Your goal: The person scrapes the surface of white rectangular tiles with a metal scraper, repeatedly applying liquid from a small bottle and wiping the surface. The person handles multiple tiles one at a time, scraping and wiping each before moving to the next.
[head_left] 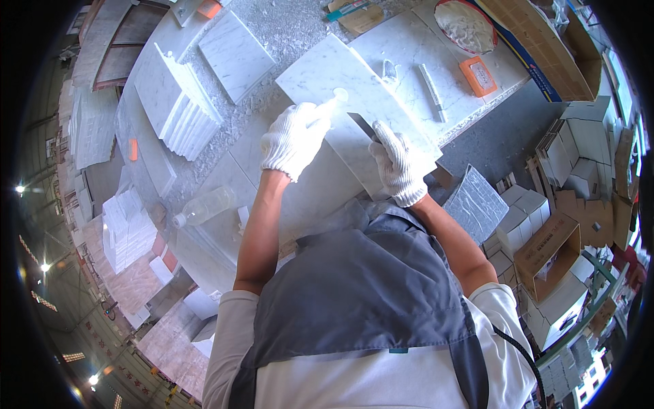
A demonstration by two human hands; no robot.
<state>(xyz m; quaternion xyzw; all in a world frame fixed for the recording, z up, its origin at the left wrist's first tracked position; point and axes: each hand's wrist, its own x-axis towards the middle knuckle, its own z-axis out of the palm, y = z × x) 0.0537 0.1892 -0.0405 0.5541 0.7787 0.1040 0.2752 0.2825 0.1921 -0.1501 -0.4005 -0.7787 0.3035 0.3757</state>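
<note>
Both my hands wear white knit gloves. My left hand (294, 139) is closed around a small white squeeze bottle (334, 101), its tip over a white marble tile (327, 71) that lies flat on the workbench. My right hand (400, 165) grips a dark flat blade (362, 127), a scraper or putty knife, pressed on the same tile near its front edge. The two hands are about a hand's width apart.
A stack of white marble tiles (178, 102) and one single tile (235, 54) lie at the left. A clear plastic bottle (204, 206) lies on its side. An orange block (478, 75), a bowl of white paste (466, 26) and cardboard boxes (552, 252) sit to the right.
</note>
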